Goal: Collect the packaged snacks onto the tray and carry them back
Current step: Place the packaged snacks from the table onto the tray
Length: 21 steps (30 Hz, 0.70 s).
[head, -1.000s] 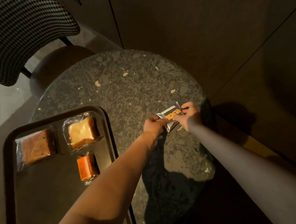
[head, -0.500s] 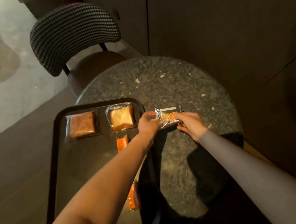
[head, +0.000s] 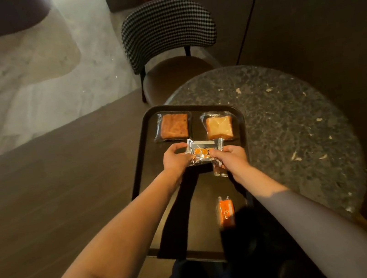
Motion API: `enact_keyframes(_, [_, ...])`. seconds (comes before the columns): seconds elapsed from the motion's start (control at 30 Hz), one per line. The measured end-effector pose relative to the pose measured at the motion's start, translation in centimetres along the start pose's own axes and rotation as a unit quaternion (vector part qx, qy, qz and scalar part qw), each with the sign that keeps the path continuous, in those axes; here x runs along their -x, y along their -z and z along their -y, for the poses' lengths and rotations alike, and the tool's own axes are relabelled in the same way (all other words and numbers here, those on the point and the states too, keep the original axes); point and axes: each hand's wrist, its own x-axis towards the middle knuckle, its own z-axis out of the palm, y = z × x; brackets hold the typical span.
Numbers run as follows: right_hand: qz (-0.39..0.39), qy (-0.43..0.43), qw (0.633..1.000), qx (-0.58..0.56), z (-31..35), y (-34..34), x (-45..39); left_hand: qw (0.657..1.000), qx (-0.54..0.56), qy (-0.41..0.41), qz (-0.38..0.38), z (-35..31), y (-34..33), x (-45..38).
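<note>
A silver packet with orange print (head: pixel 204 150) hangs just above the dark tray (head: pixel 143 155), gripped from both ends. My left hand (head: pixel 174 158) pinches its left edge and my right hand (head: pixel 231 156) holds its right edge. At the tray's far end lie a wrapped reddish-brown cake (head: pixel 174 126) and a wrapped pale yellow cake (head: pixel 219 125), side by side. A small orange wrapped snack (head: pixel 225 211) lies nearer me on the tray. Another small packet (head: pixel 220 172) peeks out under my right hand, mostly hidden.
The tray sits on the left edge of a round dark speckled table (head: pixel 295 125) and overhangs it. A chair with a houndstooth back (head: pixel 167 29) stands beyond the table. Dark wall panels (head: pixel 313 10) rise on the right; wooden floor (head: pixel 54 195) lies to the left.
Both hands carried the silver packet leftward from the tabletop to above the tray. The view swung left as well, so the tray now sits at the centre.
</note>
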Motion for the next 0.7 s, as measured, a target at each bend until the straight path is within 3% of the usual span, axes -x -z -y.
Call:
enact_keyframes(0.3, [0.032,0.003,0.995,0.091,-2.6,-7.8,1.0,0.998,-0.046,0.000,-0.032,3.1,7.5,-1.7])
enact_keyframes(0.7, [-0.011,-0.038,0.970,0.239,-5.3,-10.7,-1.0,0.977,-0.207,-0.040,-0.029,6.1,8.8,-4.7])
